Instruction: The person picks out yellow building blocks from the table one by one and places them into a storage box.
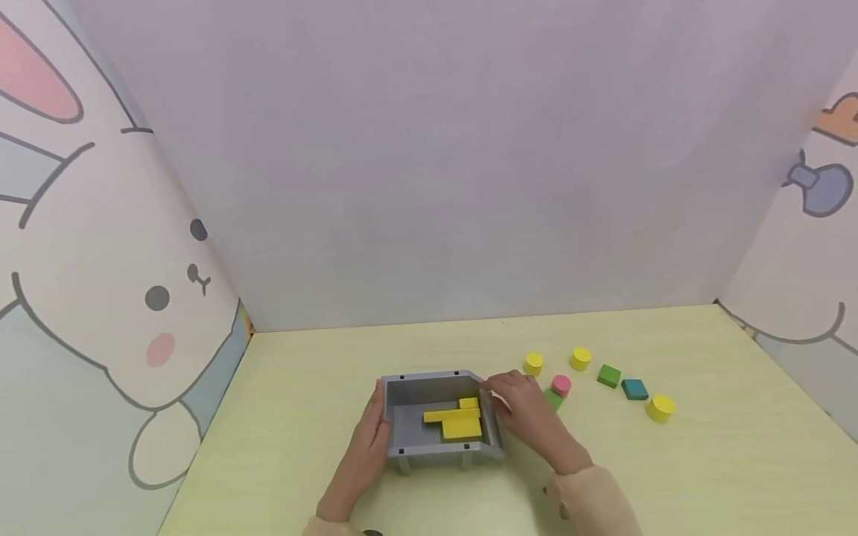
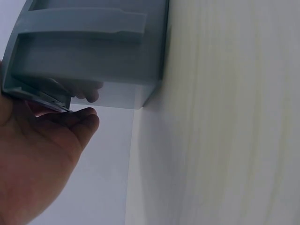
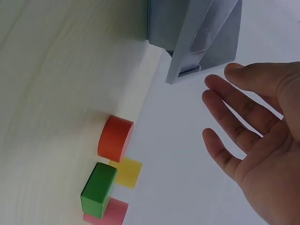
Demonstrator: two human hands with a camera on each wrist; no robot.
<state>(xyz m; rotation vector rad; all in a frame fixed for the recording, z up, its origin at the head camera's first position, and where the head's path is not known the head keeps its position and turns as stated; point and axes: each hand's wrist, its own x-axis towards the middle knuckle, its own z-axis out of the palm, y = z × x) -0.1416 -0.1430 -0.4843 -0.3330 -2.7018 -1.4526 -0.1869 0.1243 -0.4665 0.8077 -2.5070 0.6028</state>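
A grey plastic bin stands on the table with several yellow blocks inside, gathered at its right end. My left hand holds the bin's left end, thumb at the rim and fingers against the outer wall. In the left wrist view those fingertips touch the grey wall under its lip. My right hand is at the bin's right end, fingertips near the sloped front edge. The right wrist view shows this hand with fingers spread and nothing held, a small gap from the bin.
Right of the bin lie yellow cylinders, a pink cylinder, green blocks and a teal block. The right wrist view also has a red cylinder. A pale wall rises behind the table.
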